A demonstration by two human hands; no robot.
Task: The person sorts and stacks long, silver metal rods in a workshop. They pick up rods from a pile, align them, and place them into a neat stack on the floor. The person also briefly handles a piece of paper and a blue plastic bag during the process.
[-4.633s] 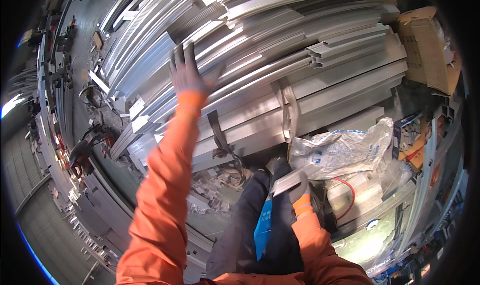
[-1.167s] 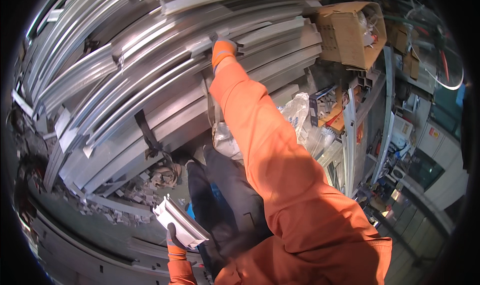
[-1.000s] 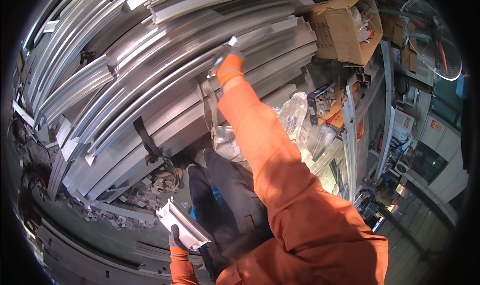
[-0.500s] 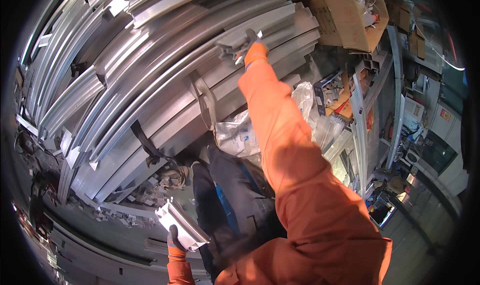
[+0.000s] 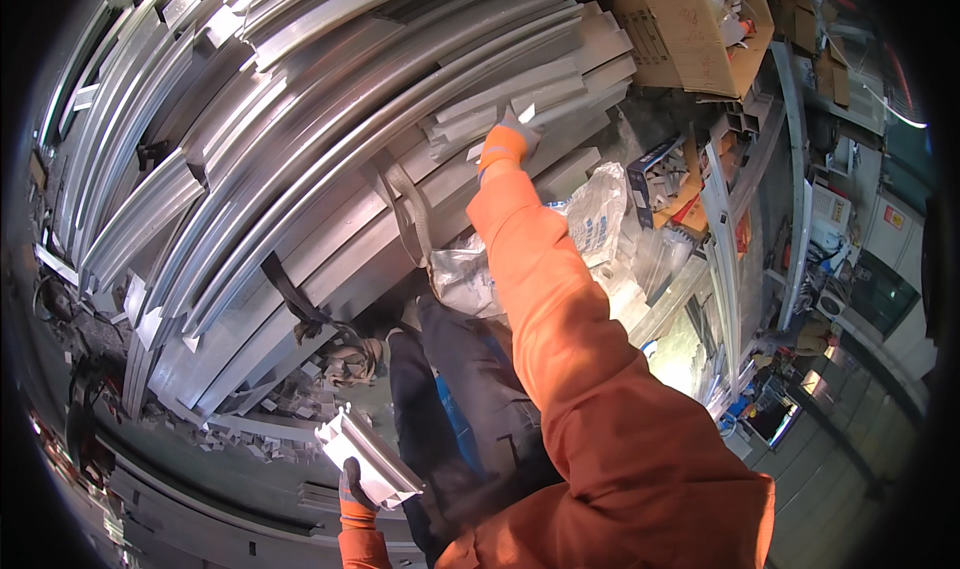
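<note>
My left hand [image 5: 357, 486], in a dark glove with an orange cuff, grips a short silver aluminium profile [image 5: 370, 457] low in the picture, beside my dark trousers. Its fluted end points up and left. My right arm reaches far out over the big stack of long metal profiles [image 5: 330, 184]. There my right hand [image 5: 508, 139], gloved the same way, is closed around a small pale profile piece [image 5: 527, 115] whose bright ends show on both sides; most of the fingers are hidden. Several short profile offcuts [image 5: 455, 119] lie on the stack right beside this hand.
An open cardboard box [image 5: 680, 34] stands at the far right of the stack. Crumpled plastic bags [image 5: 465, 279] lie near my knees. A small box of metal parts [image 5: 660, 179] and upright metal strips [image 5: 722, 269] are to the right. Small offcuts [image 5: 250, 439] litter the floor at left.
My right hand has come a little nearer over the stack, and the pale piece has moved with it. My left hand and its profile have barely shifted.
</note>
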